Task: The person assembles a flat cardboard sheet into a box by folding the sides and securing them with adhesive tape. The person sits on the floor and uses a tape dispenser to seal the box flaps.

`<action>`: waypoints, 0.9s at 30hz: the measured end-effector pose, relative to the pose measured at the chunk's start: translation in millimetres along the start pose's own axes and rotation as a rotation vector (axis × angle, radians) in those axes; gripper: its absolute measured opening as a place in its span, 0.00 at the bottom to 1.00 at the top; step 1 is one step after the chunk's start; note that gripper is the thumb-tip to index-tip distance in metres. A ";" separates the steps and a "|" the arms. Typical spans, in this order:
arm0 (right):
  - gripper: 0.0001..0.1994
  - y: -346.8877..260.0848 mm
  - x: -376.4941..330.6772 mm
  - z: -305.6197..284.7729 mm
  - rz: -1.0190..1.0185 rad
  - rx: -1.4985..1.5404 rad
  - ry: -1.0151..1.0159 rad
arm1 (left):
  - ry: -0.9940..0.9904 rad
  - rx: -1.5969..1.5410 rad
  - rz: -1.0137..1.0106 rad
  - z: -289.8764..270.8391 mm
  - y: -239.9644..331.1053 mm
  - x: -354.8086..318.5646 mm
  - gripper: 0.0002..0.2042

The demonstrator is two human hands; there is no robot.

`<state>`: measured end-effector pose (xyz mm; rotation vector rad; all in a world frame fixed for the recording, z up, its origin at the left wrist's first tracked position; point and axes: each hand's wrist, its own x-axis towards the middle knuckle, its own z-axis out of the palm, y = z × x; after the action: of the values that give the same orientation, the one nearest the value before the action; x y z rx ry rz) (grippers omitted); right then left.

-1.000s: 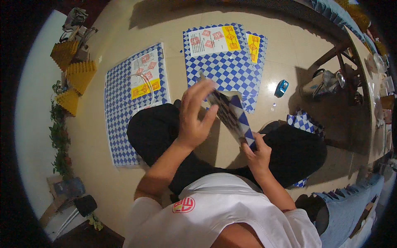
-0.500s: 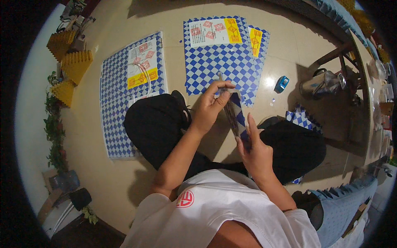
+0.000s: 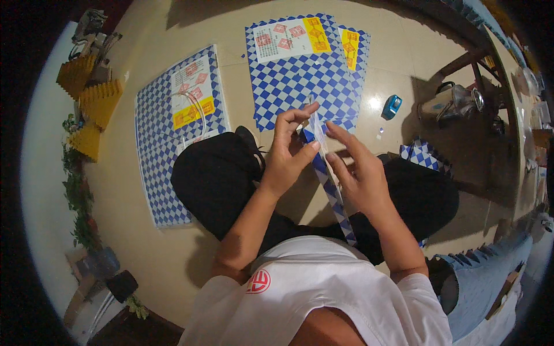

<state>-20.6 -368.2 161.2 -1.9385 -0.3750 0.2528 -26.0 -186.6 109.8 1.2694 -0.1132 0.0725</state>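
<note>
A narrow folded piece (image 3: 333, 193) with a blue-and-white checkered pattern is tilted between my hands, seen nearly edge-on. Its lower end reaches down to my lap. My left hand (image 3: 288, 147) pinches its upper end between thumb and fingers, where a pale, shiny strip (image 3: 317, 128) shows along the edge. Close against the right side of that strip is my right hand (image 3: 360, 170), thumb and forefinger apart; whether the fingertips touch it I cannot tell. Beyond my hands, checkered sheets (image 3: 294, 83) with white and yellow label panels overlap on the floor.
Left of my knee lies a large checkered pack (image 3: 158, 144) with white cords (image 3: 200, 109) on it. A blue tape dispenser (image 3: 392, 107) sits at right, near a metal kettle (image 3: 444, 109) by a wooden table (image 3: 501, 75). More checkered pieces (image 3: 424, 155) lie beside my right knee.
My right hand has moved up from the folded piece's lower end to near its top, its fingers parting. The piece has turned, showing its checkered edge, and my left hand still pinches the top.
</note>
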 end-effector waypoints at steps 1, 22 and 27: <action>0.23 -0.4 7.9 -0.3 -0.047 0.020 -0.007 | -0.005 0.015 0.005 0.8 -0.4 0.7 0.27; 0.17 -1.0 47.3 -23.8 -0.151 -0.068 -0.066 | -0.073 -0.161 -0.003 -5.4 -8.4 7.5 0.18; 0.16 -20.4 46.2 -22.7 -0.118 -0.178 -0.061 | -0.034 -0.147 -0.051 -8.1 -9.1 5.7 0.16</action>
<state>27.2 -363.1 188.7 -2.0779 -0.5670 0.2080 -19.0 -181.6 99.6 1.1260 -0.1134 -0.0011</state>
